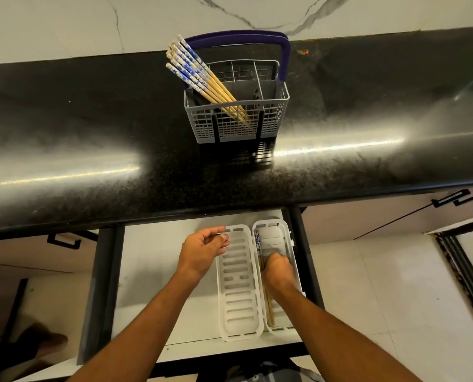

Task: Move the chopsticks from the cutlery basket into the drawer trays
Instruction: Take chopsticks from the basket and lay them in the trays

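Right hand [278,267]: I have it down in the right tray [285,230], fingers curled; it seems to pinch the chopsticks there [258,244], though the grip is hidden
Left hand [202,248]: loosely curled, holding nothing, at the left tray [236,274] rim
Remaining chopsticks [199,75]: in the cutlery basket [238,117] on the surface [64,150], well beyond the drawer [152,271]
Axis: tops lean up-left, toward my left hand, which is nearer
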Motion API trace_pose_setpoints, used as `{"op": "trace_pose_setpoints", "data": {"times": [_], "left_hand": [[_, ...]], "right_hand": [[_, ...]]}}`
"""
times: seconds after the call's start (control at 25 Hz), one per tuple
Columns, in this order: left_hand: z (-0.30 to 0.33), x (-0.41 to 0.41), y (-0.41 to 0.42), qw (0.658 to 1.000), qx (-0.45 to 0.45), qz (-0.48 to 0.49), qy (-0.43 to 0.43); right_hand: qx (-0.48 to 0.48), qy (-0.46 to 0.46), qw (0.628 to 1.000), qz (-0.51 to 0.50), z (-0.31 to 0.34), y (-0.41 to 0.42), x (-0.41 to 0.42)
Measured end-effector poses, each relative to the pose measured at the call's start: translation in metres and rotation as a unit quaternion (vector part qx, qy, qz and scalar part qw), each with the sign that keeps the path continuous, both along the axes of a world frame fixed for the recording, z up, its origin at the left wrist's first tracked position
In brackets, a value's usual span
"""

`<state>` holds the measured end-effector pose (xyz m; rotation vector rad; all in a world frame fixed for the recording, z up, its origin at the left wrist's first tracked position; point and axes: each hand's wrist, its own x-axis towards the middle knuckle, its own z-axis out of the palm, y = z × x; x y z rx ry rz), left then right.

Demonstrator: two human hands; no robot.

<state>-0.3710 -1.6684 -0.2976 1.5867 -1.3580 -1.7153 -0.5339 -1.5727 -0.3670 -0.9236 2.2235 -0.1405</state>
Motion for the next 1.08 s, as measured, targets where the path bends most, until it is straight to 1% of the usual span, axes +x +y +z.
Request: {"op": "trace_pose_setpoints", "data": {"times": [0.24, 0.32, 0.4, 0.56, 0.68, 0.76, 0.84, 0.92, 1.0, 1.08], "left_hand": [[0.007, 0.002, 0.0, 1.0, -0.008, 0.006, -0.003], [0.012, 0.002, -0.002, 1.0, -0.012, 0.01, -0.004], [0.014, 0.004, -0.005, 1.0, -0.018, 0.011, -0.006], [0.026, 0.006, -0.005, 0.999, -0.036, 0.014, -0.001], [0.053, 0.004, -0.015, 0.996, -0.077, 0.009, 0.036], [0.081, 0.0, -0.032, 0.992, -0.106, 0.011, 0.07], [0.115, -0.005, -0.057, 0.985, -0.132, 0.031, 0.102], [0.149, -0.012, -0.084, 0.977, -0.166, 0.055, 0.126], [0.175, -0.021, -0.111, 0.969, -0.202, 0.073, 0.125], [0.195, -0.028, -0.138, 0.963, -0.229, 0.092, 0.103]], "right_hand": [[-0.01, 0.012, 1.0, 0.019, 0.0, 0.0, -0.005], [-0.009, 0.012, 1.0, 0.014, 0.009, -0.009, -0.015], [-0.033, -0.002, 0.999, 0.003, 0.027, -0.018, -0.027], [-0.137, -0.03, 0.99, -0.003, 0.086, -0.027, -0.052], [-0.219, -0.068, 0.973, -0.037, 0.133, -0.038, -0.063], [-0.287, -0.091, 0.953, -0.036, 0.163, -0.051, -0.063], [-0.358, -0.099, 0.928, -0.007, 0.192, -0.073, -0.058], [-0.406, -0.085, 0.909, 0.038, 0.222, -0.101, -0.047], [-0.437, -0.044, 0.894, 0.09, 0.246, -0.134, -0.037], [-0.452, -0.005, 0.882, 0.13, 0.268, -0.17, -0.029]]}}
